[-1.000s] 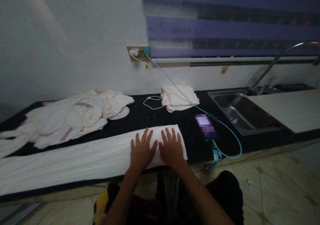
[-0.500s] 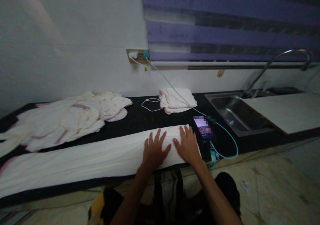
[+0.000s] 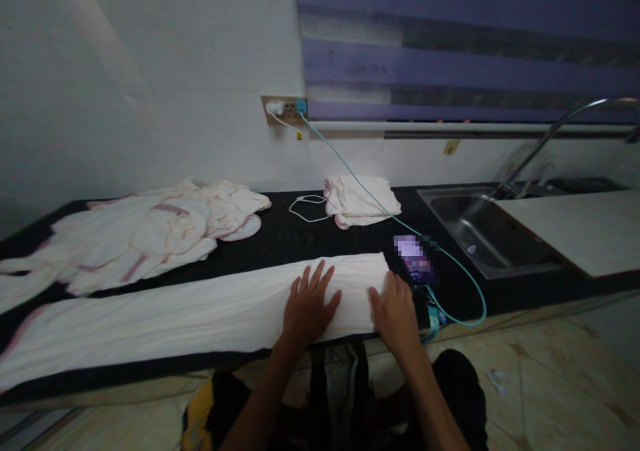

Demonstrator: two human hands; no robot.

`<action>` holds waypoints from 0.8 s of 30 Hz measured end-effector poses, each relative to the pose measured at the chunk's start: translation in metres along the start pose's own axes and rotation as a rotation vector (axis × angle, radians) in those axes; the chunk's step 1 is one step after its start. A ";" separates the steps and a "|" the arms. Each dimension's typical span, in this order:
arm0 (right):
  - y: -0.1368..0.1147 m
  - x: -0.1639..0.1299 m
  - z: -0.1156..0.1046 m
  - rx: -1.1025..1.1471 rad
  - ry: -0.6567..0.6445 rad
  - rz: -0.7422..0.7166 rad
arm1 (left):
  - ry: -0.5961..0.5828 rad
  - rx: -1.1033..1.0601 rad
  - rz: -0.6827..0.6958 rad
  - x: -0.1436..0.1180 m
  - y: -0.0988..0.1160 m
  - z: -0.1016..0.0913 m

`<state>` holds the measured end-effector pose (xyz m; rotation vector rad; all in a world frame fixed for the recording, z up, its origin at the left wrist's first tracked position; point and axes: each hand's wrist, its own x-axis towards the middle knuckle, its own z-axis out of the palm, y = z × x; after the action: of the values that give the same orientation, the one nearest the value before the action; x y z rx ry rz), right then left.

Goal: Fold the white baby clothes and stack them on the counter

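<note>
A long, narrow folded white cloth (image 3: 190,317) with a pink edge at its left end lies along the front of the black counter. My left hand (image 3: 311,304) is flat on it, fingers spread. At the cloth's right end, my right hand (image 3: 397,311) has its fingers bent over the short edge and its thumb on top; the fingertips are hidden, and the hand seems to grip that edge. Just right of this hand lies a lit phone (image 3: 413,257) with a teal cable (image 3: 470,281) and a teal strap (image 3: 433,324).
Crumpled white cloths with pink trim (image 3: 165,231) are heaped at the back left. A small folded cloth (image 3: 363,201) sits by the wall near a white cord (image 3: 300,211). Rightward are a steel sink (image 3: 480,237), a faucet (image 3: 545,137) and a pale board (image 3: 575,224). Wall sockets (image 3: 285,111) hold plugs.
My right hand has slid right to the cloth's end, and its fingers have gone from flat to bent. My left hand stays in place on the cloth. The view has shifted slightly left.
</note>
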<state>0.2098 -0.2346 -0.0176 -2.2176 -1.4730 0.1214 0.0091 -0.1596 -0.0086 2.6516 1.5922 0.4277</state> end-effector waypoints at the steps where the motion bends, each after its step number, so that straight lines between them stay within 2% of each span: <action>1: -0.002 0.006 -0.007 0.006 -0.008 0.039 | 0.003 -0.003 0.002 0.000 0.000 0.000; 3: -0.006 0.019 -0.022 0.020 -0.043 0.124 | 0.010 -0.009 0.004 -0.001 -0.001 0.001; 5: -0.010 0.032 -0.034 0.015 -0.145 0.177 | 0.011 -0.013 0.002 -0.001 -0.001 0.001; 7: -0.012 0.041 -0.040 -0.012 -0.251 0.189 | 0.004 -0.014 -0.005 -0.001 -0.001 0.000; 9: -0.012 0.045 -0.040 -0.039 -0.304 0.172 | -0.005 -0.013 -0.008 -0.001 0.000 -0.001; 16: -0.008 0.042 -0.040 0.018 -0.247 0.047 | -0.006 0.004 0.002 -0.001 0.001 -0.003; 20: -0.011 0.040 -0.046 0.039 -0.224 0.107 | 0.017 0.005 0.007 -0.001 0.000 0.001; 24: -0.011 0.041 -0.041 0.059 -0.203 0.166 | 0.006 0.006 0.006 -0.001 0.000 0.000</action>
<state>0.2310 -0.2085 0.0306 -2.3320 -1.3642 0.4499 0.0088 -0.1609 -0.0092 2.6627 1.5896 0.4326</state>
